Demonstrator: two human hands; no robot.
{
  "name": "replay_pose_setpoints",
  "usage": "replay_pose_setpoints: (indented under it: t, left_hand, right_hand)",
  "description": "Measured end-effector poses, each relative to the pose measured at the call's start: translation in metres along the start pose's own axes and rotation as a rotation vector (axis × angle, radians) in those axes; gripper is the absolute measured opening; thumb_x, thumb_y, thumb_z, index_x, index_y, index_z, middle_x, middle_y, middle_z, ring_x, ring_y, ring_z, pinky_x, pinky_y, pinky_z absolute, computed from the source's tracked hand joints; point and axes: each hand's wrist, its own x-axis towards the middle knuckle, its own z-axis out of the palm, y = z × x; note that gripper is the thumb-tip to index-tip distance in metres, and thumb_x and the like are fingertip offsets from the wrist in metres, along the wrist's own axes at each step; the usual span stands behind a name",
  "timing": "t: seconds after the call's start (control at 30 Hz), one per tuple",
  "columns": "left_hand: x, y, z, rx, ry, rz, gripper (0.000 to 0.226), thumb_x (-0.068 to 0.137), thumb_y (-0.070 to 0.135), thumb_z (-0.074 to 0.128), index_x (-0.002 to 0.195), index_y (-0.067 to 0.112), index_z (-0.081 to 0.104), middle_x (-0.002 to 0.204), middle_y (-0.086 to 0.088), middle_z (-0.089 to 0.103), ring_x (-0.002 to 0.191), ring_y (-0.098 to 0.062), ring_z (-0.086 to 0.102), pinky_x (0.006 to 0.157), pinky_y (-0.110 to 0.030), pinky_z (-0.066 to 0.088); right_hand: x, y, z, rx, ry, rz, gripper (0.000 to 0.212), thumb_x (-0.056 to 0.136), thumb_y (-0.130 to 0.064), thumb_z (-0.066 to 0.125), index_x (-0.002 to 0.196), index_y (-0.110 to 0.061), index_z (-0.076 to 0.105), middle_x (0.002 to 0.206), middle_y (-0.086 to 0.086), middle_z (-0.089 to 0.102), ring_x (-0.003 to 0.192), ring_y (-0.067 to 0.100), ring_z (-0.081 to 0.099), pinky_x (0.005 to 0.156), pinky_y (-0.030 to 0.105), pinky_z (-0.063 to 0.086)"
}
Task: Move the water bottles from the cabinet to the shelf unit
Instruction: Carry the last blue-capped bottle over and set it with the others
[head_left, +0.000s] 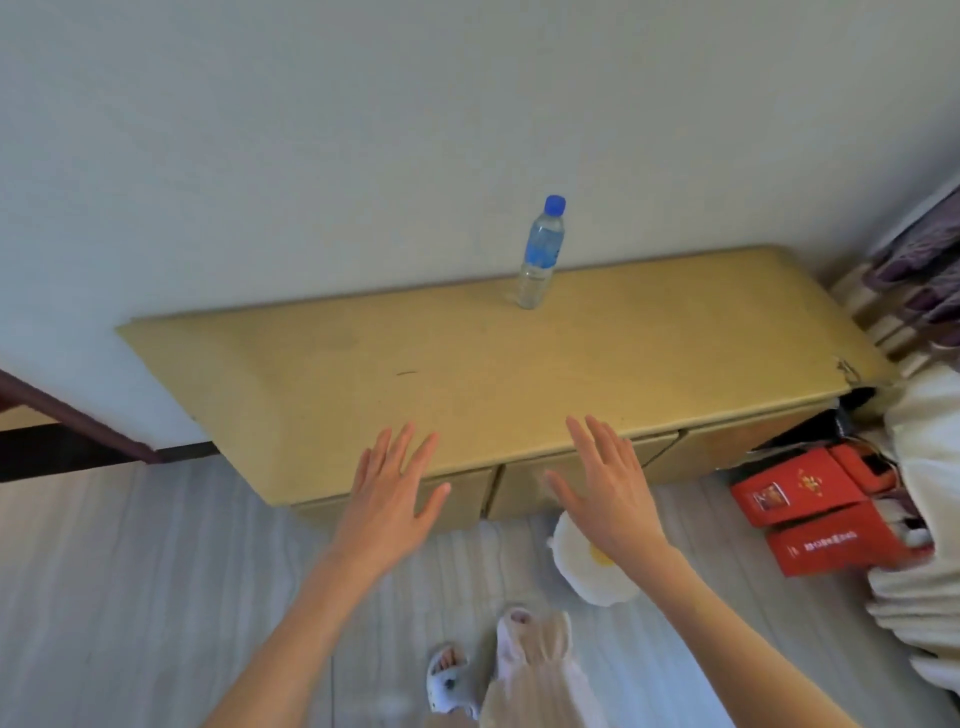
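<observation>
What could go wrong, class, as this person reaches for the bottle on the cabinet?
1. The water bottle stands upright near the wall at the back of the cabinet; a hasty reach by either open hand, left hand or right hand, might tip it.
2. The white egg-shaped item on the floor near the feet could trip a step.

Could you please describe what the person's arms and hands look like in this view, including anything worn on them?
Both forearms are bare as far as the frame shows, with no sleeves in view. The left hand and right hand wear no gloves, and no rings, watch or bracelets can be seen on the fingers or wrists. Nothing is marked on them.
</observation>
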Motion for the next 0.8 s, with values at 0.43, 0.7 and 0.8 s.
replay_pose_setpoints:
  t: [0.43,0.7,0.8]
  left_hand:
    - [0.22,0.0,-0.04,-0.021,0.057,-0.113,0.079,0.073,0.06,0.011,0.141,0.023,0.021,0.153,-0.009,0.017,0.142,-0.027,0.006,0.116,-0.042,0.011]
    - [0.279,0.002,-0.041,-0.024,0.015,-0.155,0.076,0.074,0.059,0.011,0.142,0.025,0.019,0.153,-0.006,0.017,0.142,-0.025,0.008,0.114,-0.036,0.009]
    - [0.283,0.001,-0.034,-0.021,-0.023,-0.16,0.075,0.074,0.06,0.009,0.142,0.028,0.015,0.154,-0.003,0.012,0.142,-0.022,0.004,0.113,-0.034,0.006]
  right_hand:
    - [0.299,0.044,-0.047,0.334,0.152,0.104,0.046,0.088,-0.025,0.055,0.127,-0.005,0.044,0.114,0.018,0.053,0.098,0.033,0.056,0.085,0.046,0.047]
    - [0.411,0.047,-0.049,0.298,0.046,0.08,0.053,0.088,-0.027,0.053,0.136,-0.013,0.034,0.125,0.014,0.045,0.11,0.031,0.043,0.087,0.034,0.036]
    - [0.416,0.048,-0.043,0.267,0.092,0.056,0.039,0.087,-0.018,0.054,0.124,-0.008,0.046,0.116,0.016,0.051,0.106,0.032,0.042,0.087,0.035,0.037]
